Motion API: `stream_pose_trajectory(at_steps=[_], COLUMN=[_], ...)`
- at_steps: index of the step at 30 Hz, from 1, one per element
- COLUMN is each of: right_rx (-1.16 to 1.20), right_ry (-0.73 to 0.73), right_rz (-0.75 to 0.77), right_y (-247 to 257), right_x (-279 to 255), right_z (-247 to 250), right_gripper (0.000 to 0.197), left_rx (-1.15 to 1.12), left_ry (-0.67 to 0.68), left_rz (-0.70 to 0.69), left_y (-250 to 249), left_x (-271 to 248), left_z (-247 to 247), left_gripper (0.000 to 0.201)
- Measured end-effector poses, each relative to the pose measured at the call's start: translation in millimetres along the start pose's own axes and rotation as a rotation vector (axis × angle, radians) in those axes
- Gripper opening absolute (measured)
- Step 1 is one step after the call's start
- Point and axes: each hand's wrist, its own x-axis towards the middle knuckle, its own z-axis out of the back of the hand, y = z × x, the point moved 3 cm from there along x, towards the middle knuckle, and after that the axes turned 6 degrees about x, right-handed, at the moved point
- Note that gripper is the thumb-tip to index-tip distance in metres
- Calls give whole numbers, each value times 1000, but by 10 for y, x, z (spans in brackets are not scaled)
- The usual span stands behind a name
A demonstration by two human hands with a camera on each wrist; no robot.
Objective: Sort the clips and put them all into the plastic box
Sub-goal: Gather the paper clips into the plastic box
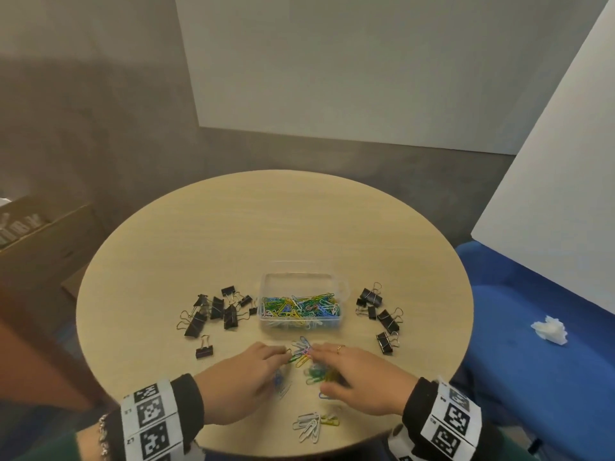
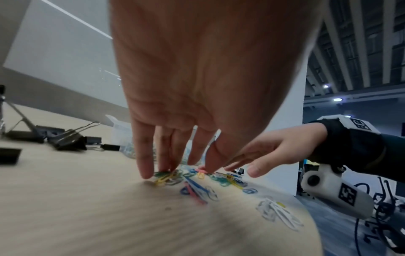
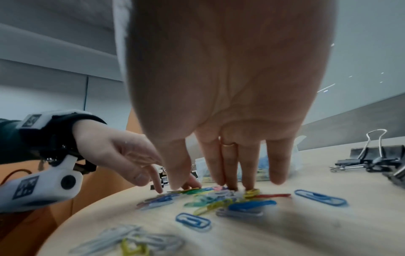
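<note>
Pale wood grain runs across the round table [image 1: 233,227], and the person leans over its near edge with both hands down on a loose heap of coloured paper clips [image 1: 304,357]. Their left hand [image 1: 239,377] has its fingers stretched nearly straight, the tips resting on a few green and yellow clips at the left side of the heap; nothing is curled round or pinched as far as the left wrist view shows. Their right hand [image 1: 362,377], wearing a ring, reaches in from the other side with straight fingers pressing onto the same heap, so the two sets of fingertips almost meet over it. The clear plastic box [image 1: 344,287] stands just beyond the hands near the middle of the table, open on top and already holding a mass of coloured clips in its near half. A smaller bunch of white clips [image 1: 307,425] with a yellow one beside it lies close to the near table edge, between the wrists. Black binder clips [image 1: 216,311] are scattered to the left of the box, and another group of binder clips [image 1: 381,314] sits to its right. A crumpled white tissue [image 1: 317,329] lies on the blue seat [image 1: 532,361] at the right
</note>
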Motion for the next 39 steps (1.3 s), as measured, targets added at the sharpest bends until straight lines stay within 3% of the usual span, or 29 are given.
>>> stream_pose_trajectory(at_steps=[2,5,6,8,10,13,16,19,25,30,34,39], right_rx=[44,62,48,-4,-33,-4,40,53,93,134,167,136], right_ry=[20,-97,-148,-205,-170,-23,61,66,14,-52,-138,-107], right_rz=[19,-22,-52,-124,-214,-342,-395,-361,-283,-251,-221,-325], right_y=[1,-77,-114,-175,-225,-279,-284,-202,-34,5,-3,-181], right_x=[-63,-188,-231,-308,-362,-394,-334,-203,15,157,159,-122], right_z=[16,141,192,267,291,243,163,86,-15,-30,97,217], right_gripper=[56,50,50,52,64,101,125,130,123,105,85,108], left_rx=[-99,-111,-80,-33,-41,-126,-110,-65,39,-50,-52,-98], left_ry=[-56,-151,-148,-77,-10,27,47,7,-38,-86,-115,-152], left_rz=[-45,-7,15,49,78,155,205,181,203,299,282,287], left_y=[15,133,173,204,196,171,126,1,-228,-113,-28,115], left_x=[-52,-125,-141,-177,-200,-186,-95,17,228,366,335,89], left_z=[20,61,65,55,32,8,-39,-86,-149,-57,43,149], left_gripper=[48,48,53,81,97,111,122,121,119,91,62,57])
